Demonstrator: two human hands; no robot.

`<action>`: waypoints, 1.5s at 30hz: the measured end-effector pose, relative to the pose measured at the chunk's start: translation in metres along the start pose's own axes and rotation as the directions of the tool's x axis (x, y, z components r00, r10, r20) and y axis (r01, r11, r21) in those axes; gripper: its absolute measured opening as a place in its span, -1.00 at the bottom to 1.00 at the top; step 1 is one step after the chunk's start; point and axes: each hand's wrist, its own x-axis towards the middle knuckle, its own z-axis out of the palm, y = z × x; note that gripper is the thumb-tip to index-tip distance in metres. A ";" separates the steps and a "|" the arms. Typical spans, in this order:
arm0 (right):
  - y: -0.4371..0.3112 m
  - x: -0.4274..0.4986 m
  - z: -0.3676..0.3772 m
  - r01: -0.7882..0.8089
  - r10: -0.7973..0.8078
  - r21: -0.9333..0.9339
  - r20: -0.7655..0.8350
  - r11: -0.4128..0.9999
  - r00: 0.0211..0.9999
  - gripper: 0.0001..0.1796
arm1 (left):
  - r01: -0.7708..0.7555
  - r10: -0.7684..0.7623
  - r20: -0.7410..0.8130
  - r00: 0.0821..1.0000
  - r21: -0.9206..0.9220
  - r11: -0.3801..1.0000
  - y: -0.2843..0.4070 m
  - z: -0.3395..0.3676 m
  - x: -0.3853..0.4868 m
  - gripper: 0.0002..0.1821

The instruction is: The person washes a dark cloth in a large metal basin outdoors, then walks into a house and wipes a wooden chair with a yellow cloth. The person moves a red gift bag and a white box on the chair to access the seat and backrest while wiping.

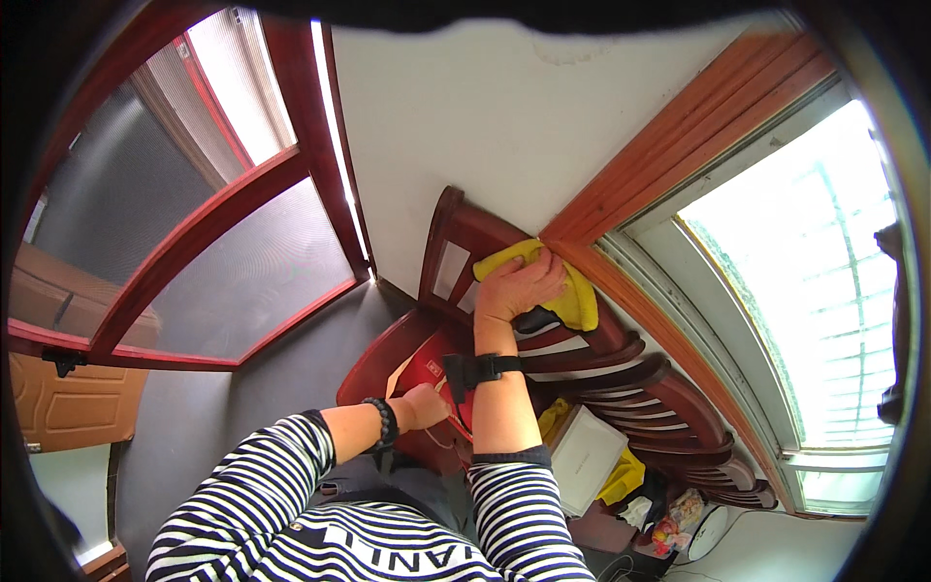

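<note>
A yellow cloth (pixel 582 298) lies over the top rail of a dark red wooden bench back (pixel 480 225), close to the window frame's corner. My right hand (pixel 520 287) presses on this cloth with its fingers spread, and a black strap device sits on that forearm. Lower down, my left hand (pixel 425 407), with a dark beaded bracelet at its wrist, is closed around what seems to be the cord handle of a red paper bag (pixel 429 364). The bag rests on the bench near its armrest (pixel 371 356).
A white box (pixel 589 462), another yellow cloth (pixel 625 476) and plastic-wrapped items (pixel 684 509) lie along the bench at the right. Above it runs a wooden window frame (pixel 654 145). Red-framed glazed panels (pixel 211 196) stand at the left beside the grey floor (pixel 269 385).
</note>
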 end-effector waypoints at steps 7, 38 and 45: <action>-0.020 -0.006 0.014 0.078 -0.070 0.067 -0.124 0.995 0.990 -0.63 | 0.046 -0.026 0.196 0.980 -0.094 0.994 0.004 -0.017 -0.047 -0.84; 0.125 0.013 -0.120 0.103 -0.114 0.097 0.110 0.990 0.987 -0.81 | 0.273 -0.245 0.142 0.959 -0.245 0.930 -0.005 -0.009 -0.073 -0.59; 0.001 0.094 -0.111 0.522 -0.449 0.419 -0.266 0.743 0.853 -0.79 | 0.257 -0.247 0.074 0.966 -0.250 0.934 -0.003 -0.002 -0.075 -0.64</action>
